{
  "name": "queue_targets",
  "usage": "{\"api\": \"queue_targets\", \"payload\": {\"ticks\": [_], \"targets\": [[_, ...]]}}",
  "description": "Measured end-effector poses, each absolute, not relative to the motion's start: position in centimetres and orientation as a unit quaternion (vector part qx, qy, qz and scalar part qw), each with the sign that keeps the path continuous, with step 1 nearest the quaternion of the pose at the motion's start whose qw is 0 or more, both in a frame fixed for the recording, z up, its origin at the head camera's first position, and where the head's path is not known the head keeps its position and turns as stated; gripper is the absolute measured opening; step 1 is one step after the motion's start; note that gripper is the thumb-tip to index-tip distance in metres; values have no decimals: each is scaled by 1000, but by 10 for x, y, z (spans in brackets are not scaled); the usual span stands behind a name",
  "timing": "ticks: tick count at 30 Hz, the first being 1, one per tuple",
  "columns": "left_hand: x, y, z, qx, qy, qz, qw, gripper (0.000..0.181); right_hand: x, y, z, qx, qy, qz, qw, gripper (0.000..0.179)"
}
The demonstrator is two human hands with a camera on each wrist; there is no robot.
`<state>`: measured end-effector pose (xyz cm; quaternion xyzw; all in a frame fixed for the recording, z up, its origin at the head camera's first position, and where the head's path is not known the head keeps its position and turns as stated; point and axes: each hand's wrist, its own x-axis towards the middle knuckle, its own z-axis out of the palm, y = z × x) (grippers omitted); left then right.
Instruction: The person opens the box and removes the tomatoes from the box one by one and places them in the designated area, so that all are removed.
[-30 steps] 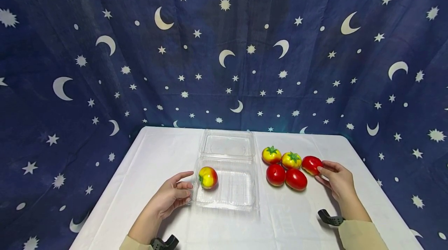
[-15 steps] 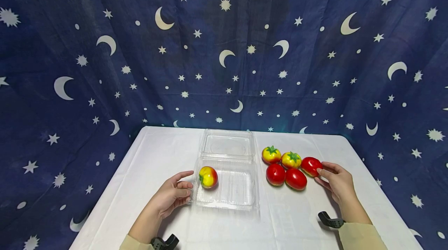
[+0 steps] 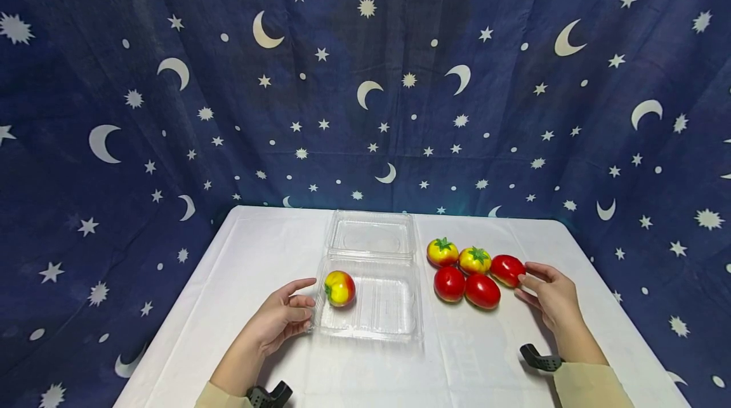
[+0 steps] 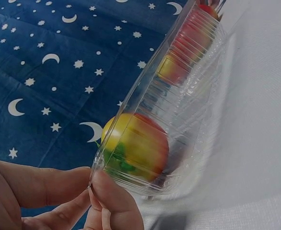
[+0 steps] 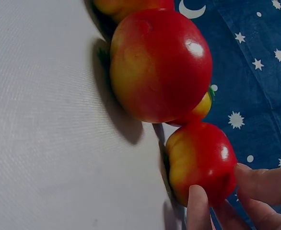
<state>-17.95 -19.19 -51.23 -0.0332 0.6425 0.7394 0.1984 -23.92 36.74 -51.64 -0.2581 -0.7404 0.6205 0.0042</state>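
A clear plastic clamshell box [image 3: 394, 306] lies with its lid folded back on the table. My left hand [image 3: 283, 316] pinches the box's left rim between thumb and fingers, which the left wrist view shows close up. Inside the box, near that rim, sits a yellow-and-red toy tomato [image 3: 340, 289] with a green calyx. Over on the right, my right hand [image 3: 551, 294] holds the rightmost red toy tomato [image 3: 506, 270], thumb and fingertips on either side of it. This tomato [image 5: 203, 163] rests at the tablecloth in the right wrist view.
Several other toy tomatoes cluster left of my right hand: two yellow ones [image 3: 442, 252] with green calyxes behind, two red ones [image 3: 483, 291] in front. The folded-back lid [image 3: 371, 235] lies toward the table's far edge. A blue curtain [image 3: 365, 78] with moons and stars hangs behind the white table [image 3: 274, 236].
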Motion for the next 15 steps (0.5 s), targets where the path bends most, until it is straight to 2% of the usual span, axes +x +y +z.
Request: {"api": "queue_targets", "payload": {"ticks": [15], "targets": [[-181, -191, -513, -34, 644, 739, 195, 78, -230, 365, -499, -220, -717, 659, 54, 50]]}}
